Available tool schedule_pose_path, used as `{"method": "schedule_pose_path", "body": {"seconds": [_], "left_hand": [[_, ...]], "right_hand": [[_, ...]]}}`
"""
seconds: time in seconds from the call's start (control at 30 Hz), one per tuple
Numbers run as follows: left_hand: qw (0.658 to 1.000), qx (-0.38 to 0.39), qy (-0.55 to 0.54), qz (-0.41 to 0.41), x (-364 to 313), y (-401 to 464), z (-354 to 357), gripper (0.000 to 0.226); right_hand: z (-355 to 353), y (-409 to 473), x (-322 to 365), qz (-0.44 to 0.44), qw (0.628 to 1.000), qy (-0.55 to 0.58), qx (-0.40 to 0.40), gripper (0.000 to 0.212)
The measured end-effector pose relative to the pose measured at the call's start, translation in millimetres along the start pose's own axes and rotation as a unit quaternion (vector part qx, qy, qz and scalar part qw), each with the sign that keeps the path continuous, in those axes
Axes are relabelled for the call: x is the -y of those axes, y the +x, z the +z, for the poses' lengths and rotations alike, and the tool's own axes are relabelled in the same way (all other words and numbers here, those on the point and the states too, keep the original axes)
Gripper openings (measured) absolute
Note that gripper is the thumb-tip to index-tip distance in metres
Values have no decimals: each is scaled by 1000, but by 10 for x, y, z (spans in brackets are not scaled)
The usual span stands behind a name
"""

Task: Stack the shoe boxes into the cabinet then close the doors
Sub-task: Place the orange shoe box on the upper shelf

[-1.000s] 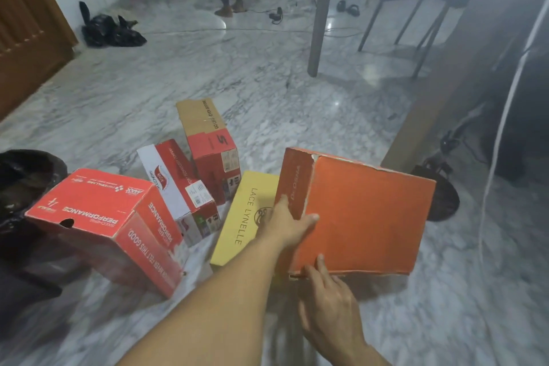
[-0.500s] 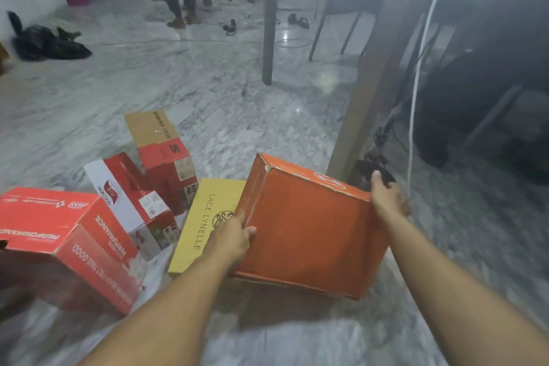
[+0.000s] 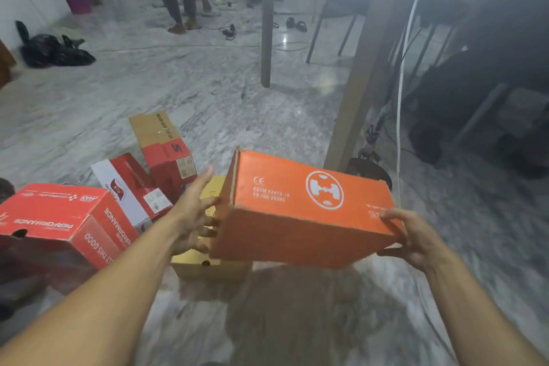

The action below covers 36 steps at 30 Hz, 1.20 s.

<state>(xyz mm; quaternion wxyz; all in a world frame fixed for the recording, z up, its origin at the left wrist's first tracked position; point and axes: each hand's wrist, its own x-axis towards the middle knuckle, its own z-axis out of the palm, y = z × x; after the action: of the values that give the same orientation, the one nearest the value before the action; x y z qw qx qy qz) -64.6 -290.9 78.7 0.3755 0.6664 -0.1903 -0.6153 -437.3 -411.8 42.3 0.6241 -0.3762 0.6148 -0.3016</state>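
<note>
- Holding the orange cardboard shoe box with a white round logo (image 3: pixel 300 211) clear of the floor, the person has one hand at each short end, which I judge to be the grip for carrying it level toward a cabinet; no cabinet can be made out in this view.
- The right hand (image 3: pixel 413 236) grips the box's right end, thumb lying on the top face and fingers curled under the lower edge, so it seems to bear most of the weight.
- The left hand (image 3: pixel 194 217) is at the left end with fingers spread and nearly straight, pressing flat against that end rather than wrapping it; it looks to be steadying the box.
- The orange box hangs tilted, its left end higher, directly above the flat yellow cardboard shoe box (image 3: pixel 208 264), which lies on the grey marble floor (image 3: pixel 208 92) partly hidden beneath it.
- Counting boxes: five in all. One is in hand and four are on the floor.
- The four waiting are the yellow one, the large red box printed with white "PERFORMANCE" lettering (image 3: pixel 59 217), the red and white box with a barcode label (image 3: pixel 130 187), and the brown and red box (image 3: pixel 163 148).
- Those three red boxes lie tipped at odd angles and close together, left of the yellow one, so each will likely need squaring before stacking.
- Two hands are in view, both on the orange box.
</note>
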Motion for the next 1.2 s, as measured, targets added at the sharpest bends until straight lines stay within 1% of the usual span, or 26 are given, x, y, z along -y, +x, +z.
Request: {"method": "schedule_pose_path", "body": {"seconds": [0.07,0.1,0.13,0.17,0.2,0.23,0.27,0.3,0.33,0.37,0.4,0.47,0.53,0.6,0.63,0.7,0.73,0.8,0.83,0.87,0.9,1.0,1.03,1.13,1.17,1.2], "left_hand": [[999,-32,21,23,-55,-130,-54,124],[998,-54,19,39,-77,-187,-82,120],[996,-70,2,58,-88,-224,-126,110],[995,-72,-22,68,-101,-289,-162,98],[994,-60,-42,75,-104,-337,-207,92],[994,-44,-57,78,-94,-401,-252,88],[994,-30,-68,84,-79,-446,-303,81],[992,-21,-77,94,-65,-508,-339,69],[990,-23,-85,106,-52,-566,-370,54],[989,-29,-93,114,-43,-611,-389,41],[988,-34,-95,120,-24,-649,-410,35],[988,-29,-92,122,15,-732,-455,32],[987,-31,-102,124,54,-758,-515,23],[983,-44,-120,130,79,-797,-550,33],[982,-61,-116,136,82,-806,-568,43],[980,-94,-78,155,97,-843,-577,63],[981,-98,-58,160,103,-869,-587,67],[978,-98,10,182,145,-943,-624,74],[974,-99,67,193,162,-995,-628,87],[967,-102,116,204,182,-1045,-636,101],[959,-112,148,214,201,-1090,-621,109],[951,-149,149,225,199,-1161,-574,94],[951,-150,150,226,182,-1188,-562,94],[943,-150,175,240,114,-1302,-581,112],[941,-158,182,239,83,-1359,-591,111],[938,-164,187,240,54,-1427,-601,106]], "right_hand": [[15,-86,80,-38,998,-28,47,62],[44,-120,123,-55,997,-15,57,59],[82,-152,172,-62,996,19,61,49],[133,-186,219,-65,994,60,66,34],[186,-208,270,-60,993,86,63,28],[235,-213,310,-54,993,84,64,40],[289,-217,337,-41,995,55,72,53],[348,-230,354,-31,996,23,84,62],[408,-248,370,-24,995,0,96,65],[461,-251,373,-22,994,-10,108,62],[523,-282,386,-25,993,-17,111,55],[615,-345,421,-54,992,-44,109,34],[678,-394,462,-82,984,-79,138,33],[740,-473,497,-94,973,-109,178,30],[769,-514,508,-102,970,-118,185,31],[821,-594,525,-128,962,-151,190,39],[849,-638,532,-143,953,-173,203,45],[873,-677,534,-163,936,-219,224,79],[874,-697,548,-168,931,-236,222,93],[881,-713,563,-179,928,-243,217,103],[892,-741,580,-188,926,-251,209,108],[878,-800,638,-206,924,-259,194,108],[869,-837,655,-209,922,-264,190,107],[854,-937,727,-211,922,-256,199,104],[870,-1019,772,-216,922,-255,196,99],[887,-1056,808,-217,922,-239,215,90]]}}
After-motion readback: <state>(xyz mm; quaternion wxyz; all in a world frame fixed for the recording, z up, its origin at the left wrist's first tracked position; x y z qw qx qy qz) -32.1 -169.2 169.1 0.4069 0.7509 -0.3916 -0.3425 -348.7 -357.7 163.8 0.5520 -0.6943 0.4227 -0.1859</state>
